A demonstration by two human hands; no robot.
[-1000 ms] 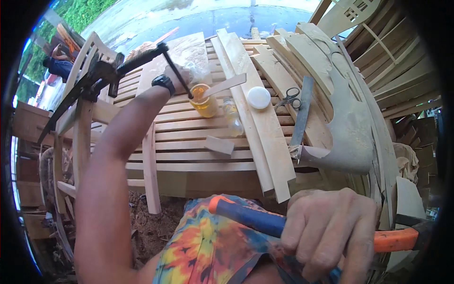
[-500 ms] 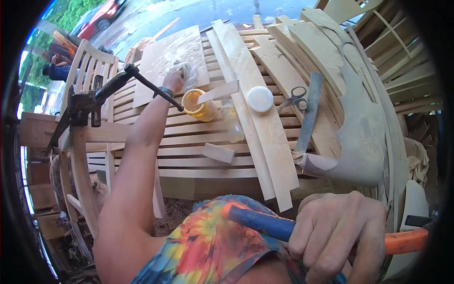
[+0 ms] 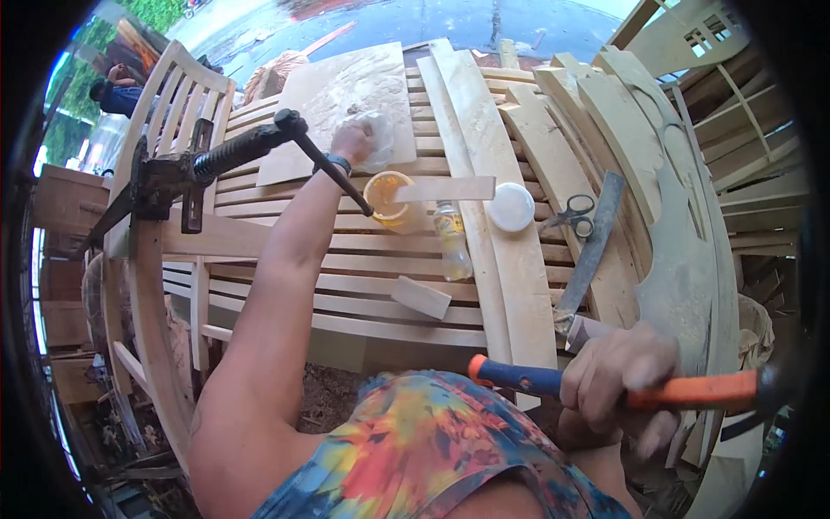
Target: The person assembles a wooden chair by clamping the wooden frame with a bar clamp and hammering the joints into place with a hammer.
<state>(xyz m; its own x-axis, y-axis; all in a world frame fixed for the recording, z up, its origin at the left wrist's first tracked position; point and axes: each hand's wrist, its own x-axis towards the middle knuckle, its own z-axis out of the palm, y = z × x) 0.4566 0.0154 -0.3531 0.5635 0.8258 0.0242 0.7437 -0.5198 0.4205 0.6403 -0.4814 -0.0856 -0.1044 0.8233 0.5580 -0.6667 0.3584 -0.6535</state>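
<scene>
My left arm reaches out over the slatted bench (image 3: 363,284). At its end, my left hand (image 3: 354,143) is closed on a clear plastic bag (image 3: 378,143) lying over a pale, dusty board (image 3: 324,95); its fingertips are partly hidden. Low at the right, my right hand (image 3: 622,381) wraps around a hammer (image 3: 692,392) with a blue and orange handle; its dark head is partly lost at the rim. Nearer me than the bag stands an open yellow tub (image 3: 393,208), with a flat wooden stick (image 3: 445,189) resting across its mouth.
Beside the tub lie a clear bottle (image 3: 452,242), a white round lid (image 3: 511,208) and a small wood block (image 3: 421,297). Scissors (image 3: 575,216), a handsaw (image 3: 596,242) and long planks (image 3: 493,147) cover the right side. A bar clamp (image 3: 169,177) juts over the left; a person (image 3: 121,91) sits beyond.
The view has shifted, so the bench sits differently. My right hand has drawn back a little with the hammer, showing more of its head end. The left hand stays at the bag.
</scene>
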